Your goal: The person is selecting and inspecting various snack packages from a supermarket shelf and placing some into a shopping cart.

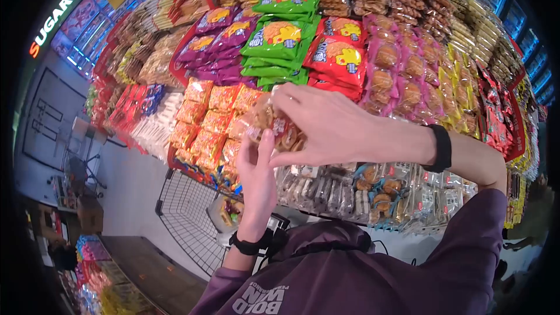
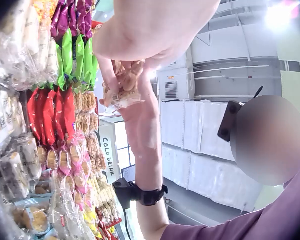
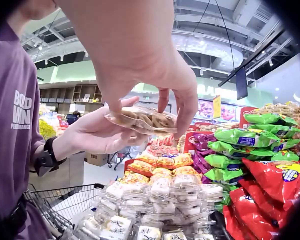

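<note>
A small clear packet of brown, twisted-looking snacks (image 3: 145, 120) is held between both hands above the display. My left hand (image 1: 256, 175) supports it from below, palm up, with its thumb along the near edge. From above, my right hand (image 1: 332, 131) grips the packet with thumb and fingers on opposite sides. A red printed patch shows on the wrapper in the head view. Seen from the left wrist, the packet (image 2: 125, 85) lies between the fingers, partly covered by them. Orange packets (image 1: 210, 125) sit in rows just behind the hands.
Piles of green packets (image 1: 280, 41), red packets (image 1: 338, 58) and purple packets (image 1: 213, 46) rise behind the hands. Clear-wrapped pieces (image 3: 120, 225) line the display's near edge. A wire shopping cart (image 1: 186, 221) stands at the near left, with some goods inside.
</note>
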{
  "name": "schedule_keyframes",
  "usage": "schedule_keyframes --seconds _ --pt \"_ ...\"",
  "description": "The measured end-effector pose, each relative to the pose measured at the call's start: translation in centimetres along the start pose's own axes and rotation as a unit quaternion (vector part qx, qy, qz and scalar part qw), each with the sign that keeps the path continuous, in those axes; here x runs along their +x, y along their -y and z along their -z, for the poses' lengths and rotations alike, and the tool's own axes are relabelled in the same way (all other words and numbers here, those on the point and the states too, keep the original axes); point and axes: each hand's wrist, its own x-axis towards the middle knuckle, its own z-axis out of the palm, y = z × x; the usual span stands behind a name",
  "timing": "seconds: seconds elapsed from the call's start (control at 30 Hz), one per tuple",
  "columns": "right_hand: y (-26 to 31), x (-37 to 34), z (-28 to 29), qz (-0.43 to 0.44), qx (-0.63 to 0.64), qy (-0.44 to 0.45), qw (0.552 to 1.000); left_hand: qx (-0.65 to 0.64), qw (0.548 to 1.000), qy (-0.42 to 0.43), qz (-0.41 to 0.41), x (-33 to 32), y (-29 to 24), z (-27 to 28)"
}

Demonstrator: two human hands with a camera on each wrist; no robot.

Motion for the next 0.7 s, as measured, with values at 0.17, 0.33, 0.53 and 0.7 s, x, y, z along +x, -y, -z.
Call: schedule_keyframes --seconds 0.17,0.33,0.53,0.7 --pt "0.4 -0.3 -1.2 0.048 0.005 -0.077 0.996 -0.068 0.997 0.034 -0.025 -1.3 -0.4 0.9" --pt "1.3 -0.1 -1.7 0.076 0.010 -0.117 0.990 -0.066 0.995 0.048 -0.060 -1.7 -0.8 1.3" --pt "3.3 -0.2 -0.8 -0.034 0.183 -0.134 0.973 -0.019 0.995 0.026 -0.093 -2.1 -1.5 2.7" --pt "3.3 -1.4 -1.3 -0.161 0.445 -0.066 0.878 0.055 0.988 0.019 -0.141 -2.7 -4.3 2.3"
